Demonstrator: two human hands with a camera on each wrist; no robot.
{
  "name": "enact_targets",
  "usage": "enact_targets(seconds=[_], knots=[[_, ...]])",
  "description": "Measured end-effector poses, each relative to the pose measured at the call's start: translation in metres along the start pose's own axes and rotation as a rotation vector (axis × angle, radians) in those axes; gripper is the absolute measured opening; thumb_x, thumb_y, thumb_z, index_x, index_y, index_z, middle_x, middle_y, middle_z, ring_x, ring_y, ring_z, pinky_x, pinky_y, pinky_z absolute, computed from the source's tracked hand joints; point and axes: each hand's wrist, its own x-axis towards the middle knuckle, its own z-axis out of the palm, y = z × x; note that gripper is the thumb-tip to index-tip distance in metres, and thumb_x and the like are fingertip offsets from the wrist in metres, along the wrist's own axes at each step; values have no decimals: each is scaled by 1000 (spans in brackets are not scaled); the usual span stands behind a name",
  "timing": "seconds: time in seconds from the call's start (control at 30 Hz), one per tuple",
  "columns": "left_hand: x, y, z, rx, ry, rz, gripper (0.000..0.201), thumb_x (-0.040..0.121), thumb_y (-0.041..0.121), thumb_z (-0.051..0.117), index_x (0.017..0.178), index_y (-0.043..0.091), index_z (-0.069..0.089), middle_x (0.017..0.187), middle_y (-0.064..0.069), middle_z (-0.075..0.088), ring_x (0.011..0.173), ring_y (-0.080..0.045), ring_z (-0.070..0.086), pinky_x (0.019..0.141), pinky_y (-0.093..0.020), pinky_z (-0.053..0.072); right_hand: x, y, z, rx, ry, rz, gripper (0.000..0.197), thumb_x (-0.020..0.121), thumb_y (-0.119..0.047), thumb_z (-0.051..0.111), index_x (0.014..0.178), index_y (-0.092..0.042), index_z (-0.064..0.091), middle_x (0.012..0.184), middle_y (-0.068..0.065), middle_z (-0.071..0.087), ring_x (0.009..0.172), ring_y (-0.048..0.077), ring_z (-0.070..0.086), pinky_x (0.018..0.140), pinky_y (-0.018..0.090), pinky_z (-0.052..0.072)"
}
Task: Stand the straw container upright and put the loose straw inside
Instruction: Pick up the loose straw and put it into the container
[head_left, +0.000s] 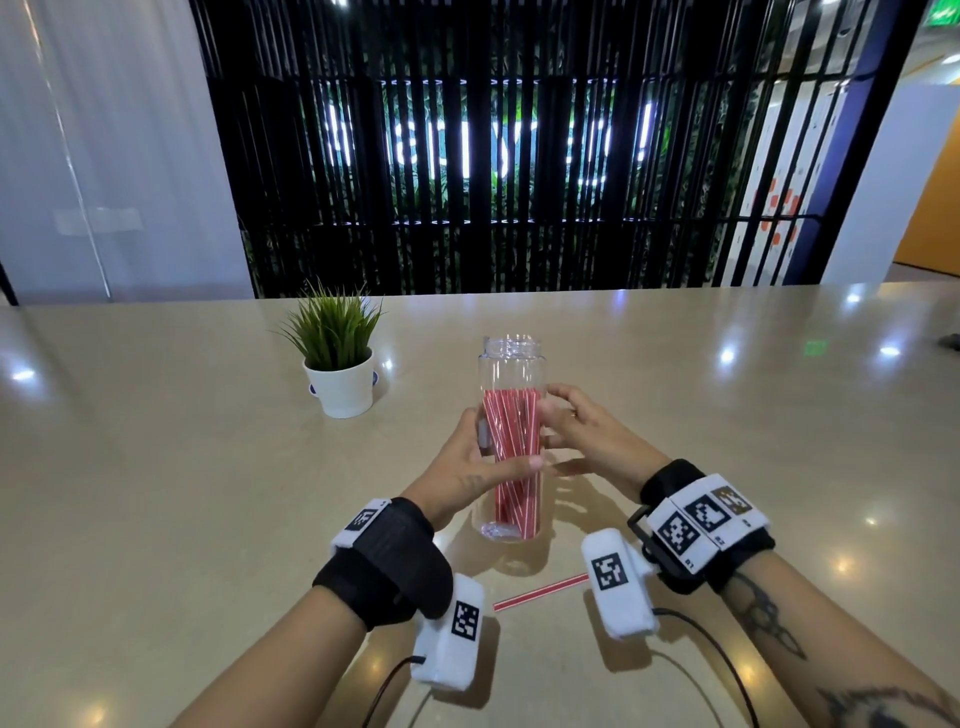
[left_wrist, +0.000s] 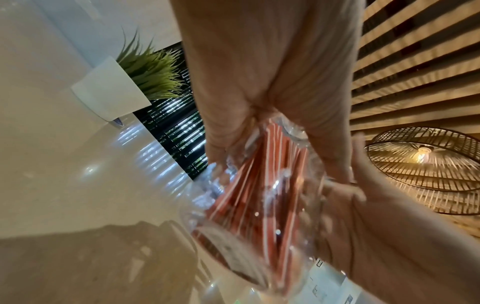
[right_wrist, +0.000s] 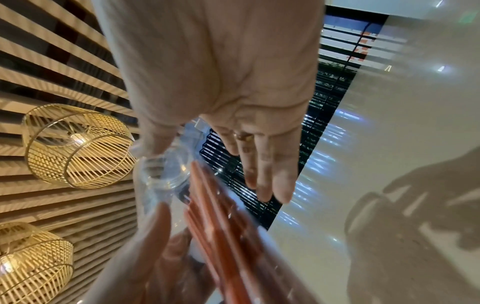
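Note:
A clear plastic straw container (head_left: 511, 371) stands upright on the beige table (head_left: 156, 493), its open mouth at the top. Several red-and-white striped straws (head_left: 511, 447) lean inside it. My left hand (head_left: 493, 457) grips its middle, thumb across the front and fingers behind; the left wrist view shows the container (left_wrist: 259, 205) held in the left hand (left_wrist: 272, 127). My right hand (head_left: 563, 415) is at the container's right side with straight fingers (right_wrist: 262, 170); contact is unclear. One loose striped straw (head_left: 540, 591) lies flat on the table near me, between my wrists.
A small green plant in a white pot (head_left: 340, 382) stands to the left of and behind the container. The table's far edge (head_left: 571, 291) runs in front of a black slatted screen. Camera cables trail from both wrists near the front edge.

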Motion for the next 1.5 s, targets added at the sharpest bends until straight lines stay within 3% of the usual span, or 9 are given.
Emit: enact_targets(seconds=[0.1,0.2,0.33,0.57,0.77,1.03,1.23,1.37,1.5], knots=[[-1,-1,-7,-10,50,-2,82,62,28,76,129,17,31,118,2,53,109,-10,53,89,-26,45,-4,10,-8,-138,66,75,37,96,-31,43,126,-10,47,108,8,56,85,13,57,63,22,47],[-1,0,-14,-14,71,-5,81,64,26,79,129,17,30,117,3,52,107,-8,53,88,-26,45,-7,29,-4,-663,-171,131,24,90,-11,52,111,-7,63,102,7,64,77,11,57,63,17,47],[-3,1,-19,-31,102,0,71,73,16,72,128,16,29,116,6,51,106,-4,51,92,-30,43,-11,46,24,-1075,-494,257,30,77,-21,69,106,-16,67,105,1,65,95,19,59,90,33,49],[-6,-3,-19,-27,74,-23,75,74,14,71,133,17,24,117,9,49,105,-2,49,95,-34,40,-14,45,50,-1409,-451,86,8,80,-11,63,87,-9,65,82,3,61,78,24,60,68,32,48],[-7,-7,-17,-24,78,-42,77,74,13,71,134,14,22,114,10,49,107,-6,50,93,-31,41,-11,48,52,-1395,-418,83,11,78,-6,58,69,-11,61,69,2,61,72,25,63,66,33,51],[-9,-11,-12,17,74,-63,81,68,25,77,131,16,27,127,-7,48,114,-18,51,99,-40,43,-3,57,45,-1294,-493,193,15,74,-5,64,87,-5,72,94,9,74,90,26,69,76,36,55],[-10,-16,-11,9,81,-71,91,56,38,80,129,19,29,129,-13,47,116,-22,51,101,-43,43,-10,54,40,-1128,-529,231,16,82,-4,51,71,-15,51,87,7,65,84,25,59,67,27,47],[-11,-19,-12,5,88,-78,94,51,42,80,128,18,30,126,-8,50,116,-19,51,101,-44,42,-3,34,14,-896,-367,196,25,85,-1,52,73,-22,43,72,-5,52,68,15,53,54,18,39],[-12,-20,-13,-6,103,-79,82,62,30,80,126,15,31,120,-6,52,113,-19,52,92,-34,47,9,-2,-22,-593,48,65,20,86,1,51,99,-13,45,69,1,55,57,10,51,46,20,37]])
